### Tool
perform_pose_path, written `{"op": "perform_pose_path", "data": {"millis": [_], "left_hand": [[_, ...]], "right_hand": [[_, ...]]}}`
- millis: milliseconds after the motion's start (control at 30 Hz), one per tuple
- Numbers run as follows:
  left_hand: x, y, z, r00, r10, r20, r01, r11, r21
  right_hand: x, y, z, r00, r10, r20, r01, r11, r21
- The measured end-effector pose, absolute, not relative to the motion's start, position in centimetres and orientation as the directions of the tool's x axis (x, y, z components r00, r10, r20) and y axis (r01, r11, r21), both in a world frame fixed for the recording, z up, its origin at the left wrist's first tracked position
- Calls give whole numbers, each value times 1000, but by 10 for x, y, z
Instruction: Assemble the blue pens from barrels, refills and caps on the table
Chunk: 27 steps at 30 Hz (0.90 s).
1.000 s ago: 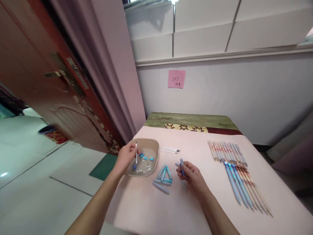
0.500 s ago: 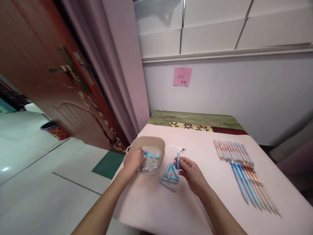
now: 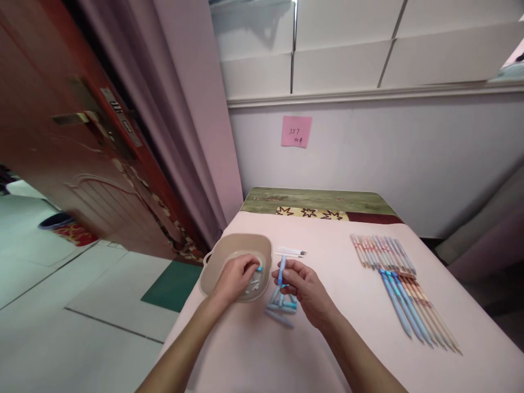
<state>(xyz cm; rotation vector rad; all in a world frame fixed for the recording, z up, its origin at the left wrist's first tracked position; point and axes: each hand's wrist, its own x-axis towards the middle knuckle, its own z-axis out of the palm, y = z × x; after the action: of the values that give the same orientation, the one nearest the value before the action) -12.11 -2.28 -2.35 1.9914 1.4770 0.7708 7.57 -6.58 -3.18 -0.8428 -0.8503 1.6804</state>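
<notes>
My left hand [image 3: 237, 277] is over the beige basin [image 3: 235, 238], its fingers pinched together beside a small bright-blue piece [image 3: 259, 268]; whether they grip it is hard to tell. Small white parts [image 3: 255, 285] lie in the basin. Between the thumb and fingers of my right hand [image 3: 301, 281] a blue pen barrel [image 3: 282, 270] stands nearly upright, just right of the basin. Below it, several blue barrels [image 3: 282, 307] lie in a loose pile on the pink tabletop, with one greyish-blue barrel [image 3: 279, 317] nearest me. Thin white refills [image 3: 290, 251] rest behind my right hand.
At the right, a row of wrapped pens [image 3: 382, 252] lies behind a row of blue and beige pens [image 3: 417, 308]. A pink note [image 3: 296, 131] is on the wall. The red door [image 3: 82, 147] and a patterned bin [image 3: 73, 229] are at the left.
My left hand has moved right within the basin and its fingers have come together. My right hand has brought the barrel left, closer to the basin. The camera view has shifted slightly.
</notes>
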Motion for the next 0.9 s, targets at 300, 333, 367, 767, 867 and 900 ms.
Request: {"op": "perform_pose_path", "data": {"millis": [300, 333, 367, 767, 867, 900], "left_hand": [[-73, -84, -20, 44, 935, -353, -611, 305, 731], [-72, -84, -20, 44, 929, -368, -665, 302, 683], [-73, -84, -21, 33, 923, -384, -711, 292, 639], [-138, -75, -9, -305, 875, -376, -759, 15, 651], [-132, -77, -13, -227, 913, -338, -777, 40, 629], [-130, -78, -14, -205, 923, -326, -780, 47, 624]], "right_hand": [[43, -69, -29, 17, 999, 37, -406, 40, -913], [40, -71, -31, 27, 997, 71, -372, 76, -925], [38, -71, -32, 30, 995, 100, -324, 104, -940], [9, -11, -9, -343, 939, 3, 891, 327, -315], [-18, -2, -18, -355, 932, -75, 917, 331, -221], [-25, 0, -20, -361, 929, -82, 918, 338, -206]]}}
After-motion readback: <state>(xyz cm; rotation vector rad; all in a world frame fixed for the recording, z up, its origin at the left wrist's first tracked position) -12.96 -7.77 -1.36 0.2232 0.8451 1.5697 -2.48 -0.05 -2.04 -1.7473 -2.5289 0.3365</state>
